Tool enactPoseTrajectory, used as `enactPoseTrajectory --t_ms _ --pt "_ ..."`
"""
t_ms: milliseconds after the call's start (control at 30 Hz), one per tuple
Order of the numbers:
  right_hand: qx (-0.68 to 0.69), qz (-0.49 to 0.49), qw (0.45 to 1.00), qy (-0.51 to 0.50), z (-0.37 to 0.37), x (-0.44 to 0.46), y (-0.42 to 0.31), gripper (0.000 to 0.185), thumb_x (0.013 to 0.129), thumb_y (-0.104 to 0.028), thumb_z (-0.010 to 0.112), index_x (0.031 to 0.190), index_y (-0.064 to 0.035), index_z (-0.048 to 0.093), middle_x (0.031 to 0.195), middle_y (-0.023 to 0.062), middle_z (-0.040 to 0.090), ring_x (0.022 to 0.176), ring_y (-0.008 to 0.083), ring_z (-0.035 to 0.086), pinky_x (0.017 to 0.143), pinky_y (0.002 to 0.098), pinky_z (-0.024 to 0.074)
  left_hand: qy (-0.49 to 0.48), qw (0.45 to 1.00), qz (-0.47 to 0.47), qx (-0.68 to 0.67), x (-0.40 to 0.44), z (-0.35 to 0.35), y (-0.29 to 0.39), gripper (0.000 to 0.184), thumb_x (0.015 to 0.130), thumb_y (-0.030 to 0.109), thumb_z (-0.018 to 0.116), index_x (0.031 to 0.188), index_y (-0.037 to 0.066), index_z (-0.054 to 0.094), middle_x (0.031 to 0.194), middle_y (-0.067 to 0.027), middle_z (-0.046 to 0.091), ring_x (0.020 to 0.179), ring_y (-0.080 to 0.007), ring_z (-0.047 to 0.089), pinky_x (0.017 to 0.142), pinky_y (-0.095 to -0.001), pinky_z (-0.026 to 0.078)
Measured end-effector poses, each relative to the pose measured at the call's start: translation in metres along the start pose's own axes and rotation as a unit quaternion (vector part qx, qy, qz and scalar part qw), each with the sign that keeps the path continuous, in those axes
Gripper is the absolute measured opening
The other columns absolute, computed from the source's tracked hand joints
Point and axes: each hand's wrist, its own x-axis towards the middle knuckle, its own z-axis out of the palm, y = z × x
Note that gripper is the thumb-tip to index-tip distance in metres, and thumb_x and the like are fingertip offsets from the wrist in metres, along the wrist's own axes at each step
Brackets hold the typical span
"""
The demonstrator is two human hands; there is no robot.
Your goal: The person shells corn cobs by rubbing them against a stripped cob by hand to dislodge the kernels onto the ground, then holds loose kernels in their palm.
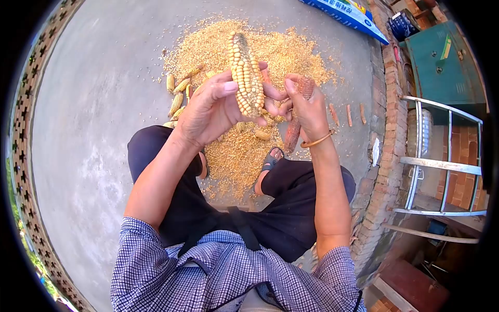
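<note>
- Fingers [222, 78] of the left hand [208, 110] half-curl around an upright ear [242, 73].
- Right hand [310, 112] closes around a red cob [292, 137], thumb upward.

Just behind the right grip [311, 110], a thin orange-brown bangle [318, 141] is circling the wrist. Farther back, the person is wearing a finely checked dark-and-white shirt [218, 281] with short sleeves [136, 242]. Below the grip, dark trousers [291, 218] are covering the legs, a black strap [244, 230] is crossing the waist, and greyish sandals [269, 162] are showing.
</note>
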Motion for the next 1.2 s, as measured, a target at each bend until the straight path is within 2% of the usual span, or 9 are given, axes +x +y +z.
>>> enactPoseTrajectory --t_ms 267,433,633,733,833,933,1033,1067,1200 --pt "0.056 -0.049 0.997 -0.013 -0.003 0.004 0.001 0.032 0.094 -0.022 0.064 0.114 0.0013 0.056 0.087 0.0073 0.063 0.062 0.0062 0.055 0.049 0.0185 0.0405 0.0 1.0 -0.019 0.022 0.0 0.005 -0.002 0.068 0.088 0.033 0.063 0.136 -0.008 0.038 0.098 -0.0214 0.063 0.079 -0.0283 0.066 0.066 -0.0344 0.056" --pt "0.099 -0.087 0.991 -0.017 0.006 -0.004 -0.005 0.029 0.097 -0.023 0.06 0.111 0.0014 0.057 0.087 0.0066 0.064 0.064 0.0059 0.056 0.049 0.0182 0.0403 0.038 0.988 -0.01 0.152 -0.004 0.006 -0.009 0.066 0.084 0.032 0.073 0.13 -0.006 0.044 0.098 -0.0154 0.063 0.078 -0.0223 0.065 0.066 -0.0325 0.055" --pt "0.134 -0.155 0.979 -0.012 0.014 -0.008 -0.01 0.031 0.099 -0.025 0.056 0.111 0.0033 0.057 0.091 0.0101 0.065 0.077 0.0121 0.062 0.065 0.0241 0.0503 0.04 0.969 -0.001 0.245 -0.005 0.006 -0.014 0.058 0.081 0.024 0.078 0.122 -0.006 0.049 0.101 -0.0118 0.062 0.082 -0.0168 0.064 0.068 -0.0305 0.055" --pt "0.151 -0.161 0.975 0.006 0.018 -0.014 -0.015 0.031 0.1 -0.026 0.054 0.111 0.0028 0.058 0.094 0.0104 0.065 0.083 0.0137 0.063 0.072 0.0266 0.0519 0.028 0.962 -0.01 0.271 -0.006 0.002 -0.017 0.054 0.084 0.012 0.076 0.125 -0.007 0.048 0.108 -0.0091 0.061 0.096 -0.0124 0.061 0.082 -0.0274 0.054" --pt "0.17 -0.181 0.969 0.008 0.02 -0.015 -0.013 0.03 0.1 -0.026 0.053 0.109 0.0021 0.058 0.097 0.0101 0.064 0.088 0.0146 0.062 0.078 0.029 0.0522 0.059 0.94 0.046 0.333 -0.004 0.001 -0.03 0.046 0.083 0.013 0.077 0.116 -0.005 0.05 0.102 -0.0078 0.061 0.094 -0.0107 0.06 0.08 -0.0265 0.053" --pt "0.201 -0.18 0.963 -0.011 0.022 -0.015 -0.011 0.029 0.1 -0.027 0.054 0.106 0.0014 0.059 0.097 0.0092 0.064 0.088 0.0146 0.062 0.08 0.03 0.0518 0.089 0.899 0.022 0.429 -0.004 -0.001 -0.031 0.046 0.079 0.015 0.08 0.108 -0.003 0.049 0.097 -0.0097 0.061 0.092 -0.0129 0.061 0.078 -0.0283 0.052" --pt "0.222 -0.164 0.961 -0.005 0.029 -0.018 -0.009 0.03 0.1 -0.028 0.055 0.104 0.0009 0.06 0.094 0.008 0.063 0.087 0.0143 0.061 0.079 0.0297 0.0516 0.098 0.803 0.068 0.584 -0.003 -0.009 -0.041 0.047 0.075 0.015 0.081 0.105 -0.002 0.049 0.091 -0.0114 0.059 0.087 -0.0175 0.062 0.076 -0.0313 0.05" --pt "0.216 -0.167 0.962 -0.002 0.029 -0.019 -0.007 0.03 0.1 -0.029 0.055 0.104 0.0008 0.06 0.093 0.0077 0.063 0.086 0.0142 0.061 0.079 0.0298 0.0516 0.102 0.814 0.074 0.567 -0.003 -0.007 -0.044 0.049 0.074 0.016 0.08 0.106 -0.003 0.048 0.089 -0.0151 0.062 0.085 -0.0232 0.064 0.075 -0.0354 0.05" --pt "0.241 -0.123 0.963 0.022 0.031 -0.022 -0.01 0.03 0.1 -0.029 0.055 0.102 0.0006 0.06 0.089 0.0067 0.062 0.086 0.0137 0.061 0.077 0.0293 0.0514 0.075 0.811 0.078 0.576 -0.002 -0.003 -0.043 0.046 0.078 0.019 0.078 0.107 -0.002 0.05 0.093 -0.0191 0.066 0.085 -0.0265 0.067 0.074 -0.0367 0.05"
